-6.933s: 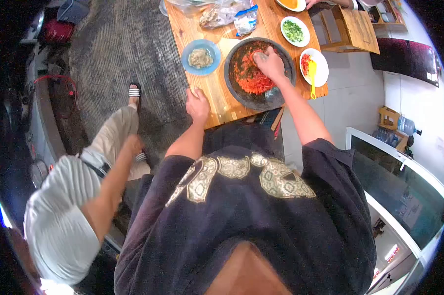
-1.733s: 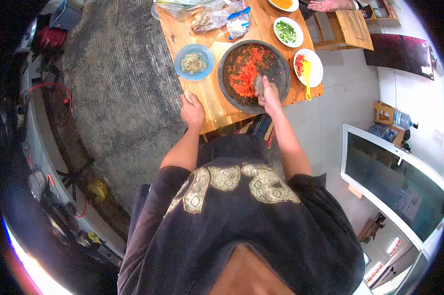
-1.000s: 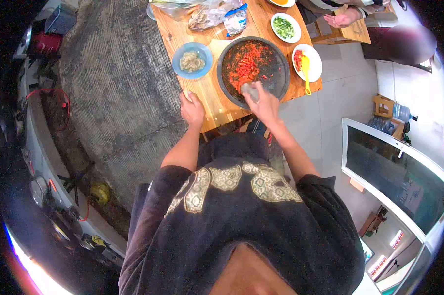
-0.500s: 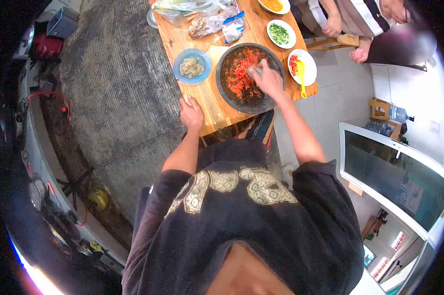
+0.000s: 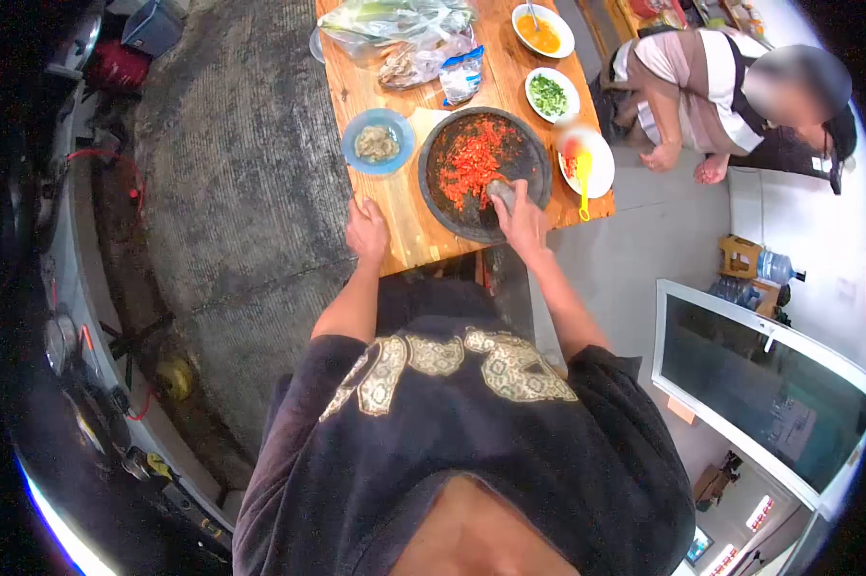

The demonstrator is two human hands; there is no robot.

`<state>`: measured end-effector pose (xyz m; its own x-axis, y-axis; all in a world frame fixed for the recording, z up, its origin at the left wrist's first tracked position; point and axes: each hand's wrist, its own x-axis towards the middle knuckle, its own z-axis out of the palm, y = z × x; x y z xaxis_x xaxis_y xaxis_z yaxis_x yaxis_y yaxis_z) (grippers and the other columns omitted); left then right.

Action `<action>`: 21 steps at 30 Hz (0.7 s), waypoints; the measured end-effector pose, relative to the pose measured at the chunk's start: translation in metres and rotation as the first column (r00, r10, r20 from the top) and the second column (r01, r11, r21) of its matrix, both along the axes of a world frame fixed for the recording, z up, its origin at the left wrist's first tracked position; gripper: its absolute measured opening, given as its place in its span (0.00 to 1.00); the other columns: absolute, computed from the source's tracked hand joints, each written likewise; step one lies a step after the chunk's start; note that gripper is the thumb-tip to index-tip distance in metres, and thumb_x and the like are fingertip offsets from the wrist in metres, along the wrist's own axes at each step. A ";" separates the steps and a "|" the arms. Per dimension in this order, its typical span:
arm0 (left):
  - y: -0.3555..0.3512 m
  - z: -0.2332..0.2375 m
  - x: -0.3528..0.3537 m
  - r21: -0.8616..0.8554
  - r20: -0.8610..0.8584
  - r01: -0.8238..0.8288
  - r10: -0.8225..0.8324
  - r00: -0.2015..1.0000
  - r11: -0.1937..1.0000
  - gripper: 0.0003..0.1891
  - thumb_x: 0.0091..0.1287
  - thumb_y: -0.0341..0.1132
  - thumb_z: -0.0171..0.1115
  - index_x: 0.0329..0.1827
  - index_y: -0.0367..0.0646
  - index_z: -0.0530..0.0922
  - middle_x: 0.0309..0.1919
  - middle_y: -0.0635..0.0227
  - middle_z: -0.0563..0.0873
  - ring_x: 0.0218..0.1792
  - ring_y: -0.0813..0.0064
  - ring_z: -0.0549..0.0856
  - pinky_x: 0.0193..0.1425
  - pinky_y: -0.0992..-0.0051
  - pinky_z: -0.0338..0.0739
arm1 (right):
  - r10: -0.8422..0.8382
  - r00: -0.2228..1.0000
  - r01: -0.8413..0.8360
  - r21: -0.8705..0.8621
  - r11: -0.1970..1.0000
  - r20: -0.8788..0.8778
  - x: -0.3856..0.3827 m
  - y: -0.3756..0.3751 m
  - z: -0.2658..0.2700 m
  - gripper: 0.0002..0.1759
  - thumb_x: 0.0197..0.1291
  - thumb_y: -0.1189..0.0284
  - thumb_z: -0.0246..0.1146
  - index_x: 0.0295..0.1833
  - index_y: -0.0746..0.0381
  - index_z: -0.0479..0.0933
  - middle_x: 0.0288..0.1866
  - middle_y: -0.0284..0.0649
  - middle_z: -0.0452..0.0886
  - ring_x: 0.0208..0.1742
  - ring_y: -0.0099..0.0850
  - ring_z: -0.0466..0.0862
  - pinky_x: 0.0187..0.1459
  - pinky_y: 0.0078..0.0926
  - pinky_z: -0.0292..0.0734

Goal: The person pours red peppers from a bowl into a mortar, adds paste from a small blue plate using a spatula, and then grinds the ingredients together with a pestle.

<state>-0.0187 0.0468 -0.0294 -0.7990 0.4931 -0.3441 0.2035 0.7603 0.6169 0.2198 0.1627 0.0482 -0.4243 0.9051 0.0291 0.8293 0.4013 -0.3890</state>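
My right hand (image 5: 526, 226) grips a stone pestle (image 5: 501, 194) near the front right of a round dark stone mortar (image 5: 526, 154). Chopped or crushed red chilli (image 5: 471, 158) covers the middle and left of the mortar's bowl. My left hand (image 5: 367, 231) is closed round the left edge of the wooden table (image 5: 418, 240), near its front corner. Beyond that hand, a blue bowl (image 5: 350, 156) holds a pale greyish mass. To the mortar's right, a white plate (image 5: 602, 173) bears a yellow spoon (image 5: 584, 187) and some red pieces.
Chopped greens fill a white bowl (image 5: 548, 95); another bowl (image 5: 540, 38) holds orange-yellow liquid and a spoon. A plastic bag of vegetables (image 5: 385, 21) and a blue-white packet (image 5: 462, 75) lie at the far left. Another person (image 5: 687, 82) bends beyond the table's right side.
My right hand has drawn the pestle nearer to me, towards the mortar's front right. The other person has come further into view. My left hand keeps hold of the table edge.
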 end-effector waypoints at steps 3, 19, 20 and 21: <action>0.000 -0.008 0.002 -0.016 -0.024 -0.010 0.010 1.000 1.000 0.28 0.70 0.53 0.41 0.65 0.43 0.67 0.39 0.39 0.83 0.43 0.37 0.81 0.50 0.49 0.72 | -0.011 1.000 0.011 -0.069 0.998 0.002 -0.010 0.014 0.008 0.21 0.65 0.57 0.56 0.53 0.59 0.61 0.32 0.56 0.82 0.32 0.54 0.83 0.30 0.50 0.76; 0.006 0.013 0.010 -0.190 -0.110 -0.052 0.031 0.993 0.980 0.30 0.70 0.56 0.42 0.62 0.39 0.65 0.54 0.43 0.78 0.54 0.43 0.78 0.55 0.52 0.71 | 0.371 0.922 -0.309 -0.367 0.877 0.110 0.043 0.026 0.014 0.42 0.57 0.54 0.64 0.70 0.60 0.53 0.30 0.57 0.81 0.33 0.55 0.83 0.38 0.51 0.77; 0.005 0.011 0.010 -0.162 -0.151 -0.098 0.073 0.986 0.982 0.30 0.70 0.56 0.44 0.63 0.40 0.64 0.56 0.44 0.76 0.55 0.44 0.77 0.56 0.52 0.71 | 0.402 0.910 -0.338 -0.377 0.862 0.104 0.043 0.032 0.014 0.43 0.57 0.53 0.64 0.71 0.60 0.53 0.30 0.56 0.82 0.34 0.54 0.83 0.39 0.51 0.77; 0.003 0.010 0.010 -0.133 -0.193 -0.142 0.115 0.974 0.981 0.31 0.69 0.57 0.45 0.63 0.40 0.64 0.59 0.45 0.75 0.57 0.45 0.76 0.57 0.52 0.70 | 0.434 0.896 -0.368 -0.387 0.845 0.096 0.040 0.041 0.019 0.44 0.57 0.52 0.64 0.71 0.60 0.52 0.31 0.56 0.82 0.35 0.53 0.84 0.39 0.50 0.77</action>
